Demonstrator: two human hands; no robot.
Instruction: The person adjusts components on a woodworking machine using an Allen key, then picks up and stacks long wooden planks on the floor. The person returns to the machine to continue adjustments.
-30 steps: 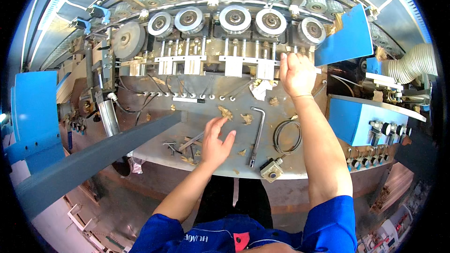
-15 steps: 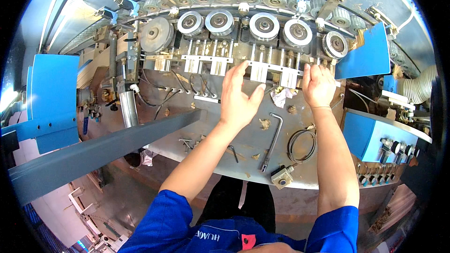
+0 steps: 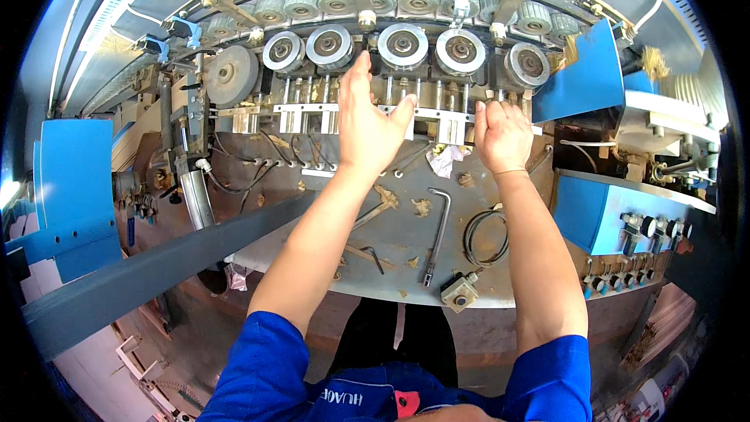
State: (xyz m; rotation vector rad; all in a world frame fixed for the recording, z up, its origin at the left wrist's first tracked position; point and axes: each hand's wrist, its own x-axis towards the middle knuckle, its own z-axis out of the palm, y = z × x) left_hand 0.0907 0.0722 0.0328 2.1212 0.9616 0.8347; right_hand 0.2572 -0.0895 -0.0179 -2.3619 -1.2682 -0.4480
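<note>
Left hand (image 3: 369, 125) is spread open and empty, thumb apart from the fingers, with a round, silver-rimmed metal wheel (image 3: 402, 45) at one o'clock. Right hand (image 3: 504, 137) has its fingers curled down beside a long, drilled, silver metal bar (image 3: 437, 114); whether they grip anything, I cannot tell. Should the wheel turn, the nearby left fingertips could be nipped; a slip of the right hand could scrape knuckles on the bar's edges. A sweeping forearm might also knock the L-shaped steel wrench (image 3: 439, 234), its lower end near the grey metal table's (image 3: 398, 227) front edge. From the right hand, the rectangular, silver-faced metal block (image 3: 453, 126) lies close at nine o'clock, the wrench at seven; from the left, the block is at three.
</note>
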